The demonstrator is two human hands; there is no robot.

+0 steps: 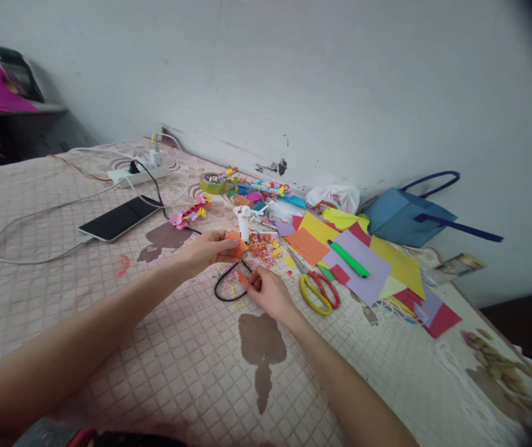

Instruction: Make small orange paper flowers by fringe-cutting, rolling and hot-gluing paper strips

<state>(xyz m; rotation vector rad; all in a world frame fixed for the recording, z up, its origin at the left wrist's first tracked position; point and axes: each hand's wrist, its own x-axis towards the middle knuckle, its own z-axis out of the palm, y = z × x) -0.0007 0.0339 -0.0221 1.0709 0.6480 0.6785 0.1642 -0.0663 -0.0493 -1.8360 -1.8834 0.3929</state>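
My left hand [214, 248] is closed on a piece of orange paper [234, 244], held above the table's middle. Just to the right and nearer to me, my right hand [268, 292] pinches a small orange paper piece [243, 279] between thumb and fingers. A white glue gun [243, 218] stands right behind the hands. Its black cord [219, 292] loops on the table under them. Tiny colourful paper scraps [266, 248] lie heaped beside the glue gun. Scissors [316, 290] with yellow and red handles rest to the right of my right hand.
Coloured paper sheets [363, 273] spread on the right, a green marker [349, 258] on top. Behind them sits a blue bag [405, 217]. At left lie a phone [119, 218] on a white cable and a power strip [139, 174]. Green tape [213, 183] is near the wall.
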